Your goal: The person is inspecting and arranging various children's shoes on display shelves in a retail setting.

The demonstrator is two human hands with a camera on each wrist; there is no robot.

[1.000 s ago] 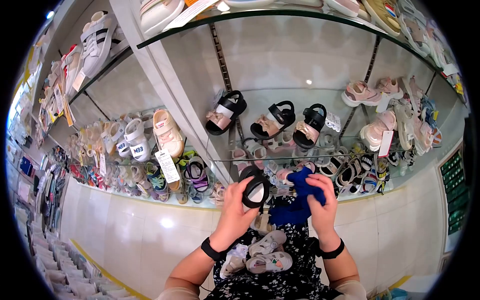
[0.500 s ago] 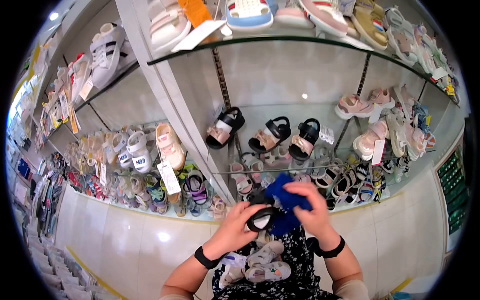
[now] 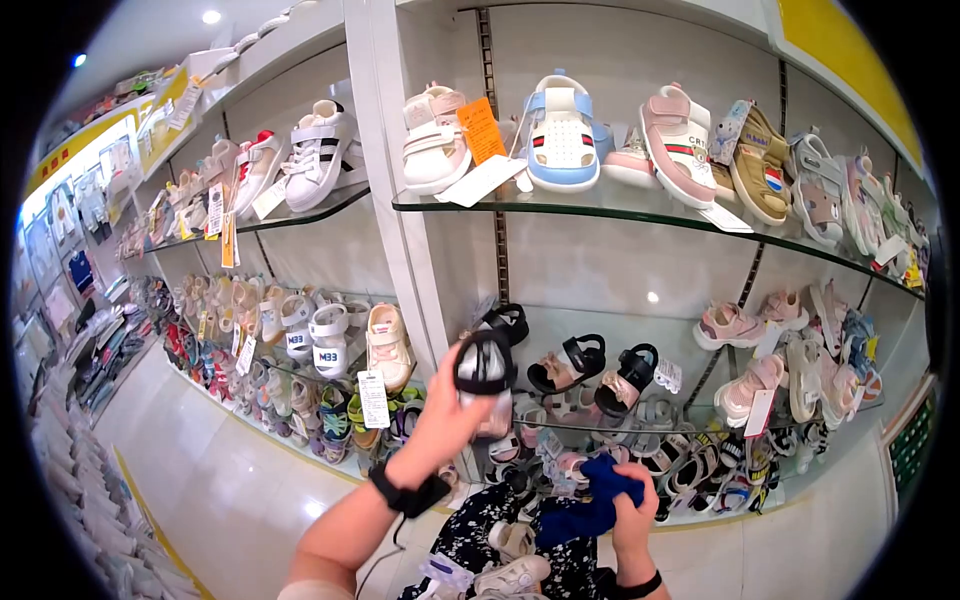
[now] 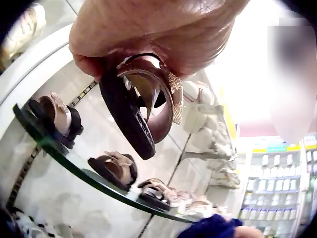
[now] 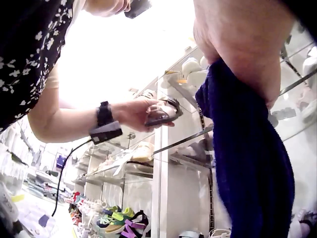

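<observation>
My left hand (image 3: 440, 425) grips a black sandal (image 3: 484, 372) with a pinkish strap, raised in front of the glass shelf. In the left wrist view the sandal (image 4: 126, 116) hangs below the palm, its dark sole and glittery bow showing. Lower and to the right, my right hand (image 3: 632, 512) holds a dark blue cloth (image 3: 585, 508) between thumb and fingers. That cloth (image 5: 247, 158) drapes long in the right wrist view. Beyond the held sandal, another black sandal (image 3: 507, 322) stands on the shelf, partly hidden. Two matching bow sandals, one left (image 3: 570, 366) and one right (image 3: 628, 382), stand beside it.
An upper glass shelf (image 3: 620, 215) carries several toddler shoes and tags. Pink sneakers (image 3: 728, 326) stand on the right of the lower shelf. A white upright panel (image 3: 385, 150) divides the shelving. Several light shoes (image 3: 512, 577) rest on the person's lap. Crowded shoes fill the bottom level.
My left hand has carried the sandal away from the cloth, up and forward to the shelf. My right hand stays low with the cloth. The head view has tilted upward.
</observation>
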